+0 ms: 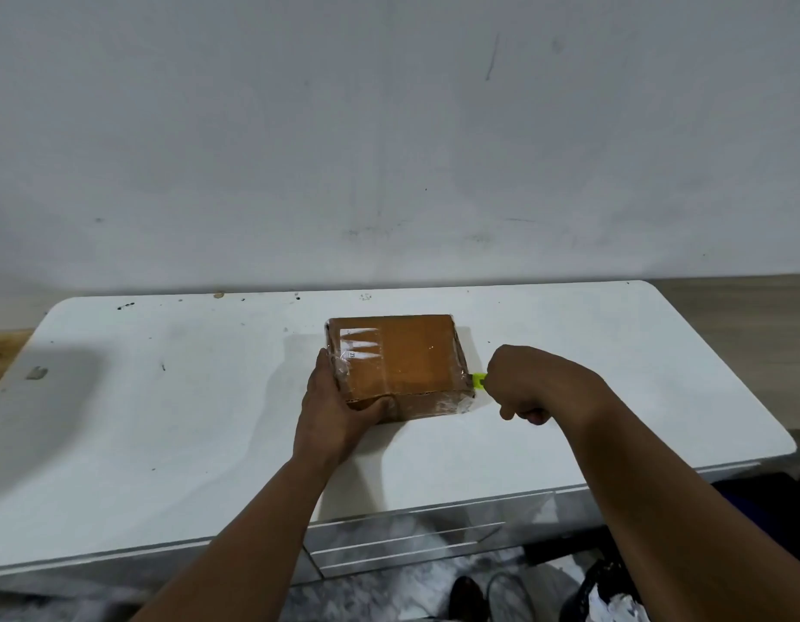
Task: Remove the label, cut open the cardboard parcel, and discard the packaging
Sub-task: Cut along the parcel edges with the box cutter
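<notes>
While one brown cardboard parcel (395, 365) lies flat on a white table (164, 419), a person works on it with both bare hands. The left hand (333, 410) grasps the parcel's near left corner, palm along the left side and thumb pressed on the near face, pinning it down. The right hand (530, 383) is clenched around a cutter (479, 381) with a bright yellow-green tip; only that tip shows past the knuckles, and no blade can be made out.

The parcel sits immediately to the left of the right hand's grip. The cutter tip points left and meets, or nearly meets, the parcel's right side close to the near right corner. The parcel's long axis runs left to right, so the side facing the cutter is a short one, running away from the person. The right hand is the nearer one to that side; the left steadies the opposite end.

Clear shiny tape wraps the box. One pale patch on top, left of the right-hand grip and just beyond the left hand, may be the label or its remains; this is unclear.

Count: one parcel, one cutter, two hands, one table.
</notes>
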The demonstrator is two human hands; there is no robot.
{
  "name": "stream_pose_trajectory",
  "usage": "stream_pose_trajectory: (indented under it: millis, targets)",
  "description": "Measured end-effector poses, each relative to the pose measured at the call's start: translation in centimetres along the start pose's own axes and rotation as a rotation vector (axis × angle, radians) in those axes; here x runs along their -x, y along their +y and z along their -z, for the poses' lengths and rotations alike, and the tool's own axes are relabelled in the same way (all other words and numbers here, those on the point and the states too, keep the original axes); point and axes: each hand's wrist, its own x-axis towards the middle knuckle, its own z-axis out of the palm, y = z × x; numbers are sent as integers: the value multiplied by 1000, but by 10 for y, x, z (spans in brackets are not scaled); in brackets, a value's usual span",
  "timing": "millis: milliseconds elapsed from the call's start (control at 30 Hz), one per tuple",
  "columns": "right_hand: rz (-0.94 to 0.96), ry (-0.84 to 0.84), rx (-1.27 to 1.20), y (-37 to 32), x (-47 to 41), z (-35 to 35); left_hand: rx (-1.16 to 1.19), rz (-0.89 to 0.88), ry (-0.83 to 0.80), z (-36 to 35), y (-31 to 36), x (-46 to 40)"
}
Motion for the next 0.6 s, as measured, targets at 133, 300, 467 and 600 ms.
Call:
stream_pose_trajectory:
  millis: [133,300,467,600]
  targets:
    - [39,146,-214,17,-3,5,27,12,17,0,-2,1]
    - [150,357,-328,26,-19,-18,43,18,0,3,1,3]
    - [318,398,-238,29,-35,-59,85,6,-66,0,-1,11]
    - [325,438,-236,34,-47,-59,124,1,-113,4,3,25]
